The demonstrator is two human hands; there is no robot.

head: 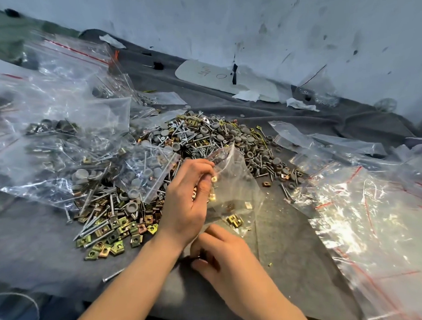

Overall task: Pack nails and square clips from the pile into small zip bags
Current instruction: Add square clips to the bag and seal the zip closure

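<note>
A small clear zip bag (237, 183) is held up over the grey cloth, with a few brass square clips (234, 220) lying in its lower end. My left hand (186, 201) grips the bag's side near the opening, its fingertips pinching a square clip (214, 179) there. My right hand (222, 252) is just below, fingers curled on the bag's lower edge. The mixed pile (192, 139) of nails, clips and grey caps lies behind the hands. A spread of square clips and long nails (112, 231) sits left of my left wrist.
Filled clear bags (61, 141) are heaped on the left. Empty zip bags with red strips (365, 214) cover the right side. A white card (226, 78) lies by the back wall. One loose nail (113, 275) rests near the front edge of the grey cloth (287, 241).
</note>
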